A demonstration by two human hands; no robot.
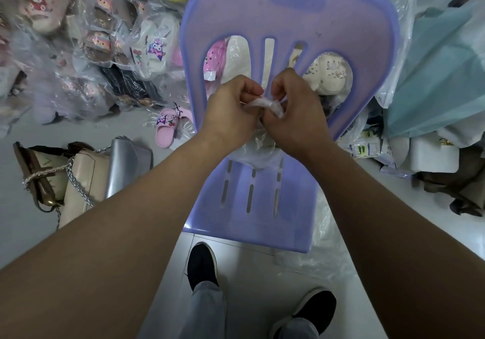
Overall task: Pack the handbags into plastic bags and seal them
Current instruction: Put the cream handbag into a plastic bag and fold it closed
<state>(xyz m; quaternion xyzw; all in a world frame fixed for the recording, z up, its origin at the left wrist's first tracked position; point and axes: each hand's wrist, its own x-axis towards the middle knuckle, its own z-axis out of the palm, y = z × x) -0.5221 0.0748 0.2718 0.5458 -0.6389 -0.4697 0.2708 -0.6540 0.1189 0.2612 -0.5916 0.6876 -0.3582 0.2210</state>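
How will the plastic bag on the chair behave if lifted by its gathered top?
Probably floppy: the bag bunches between the left hand and right hand. Likely light: thin clear film. Glossy, so it may slip.

The chair (288,18) is lilac, the plastic bag (259,155) clear. At left, the handbag (84,178) is cream, the slipper (166,131) pink.

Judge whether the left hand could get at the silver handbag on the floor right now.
Probably, but not freely: the left hand pinches the twisted neck of the plastic bag. The silver handbag lies uncovered on that side, nothing between them.
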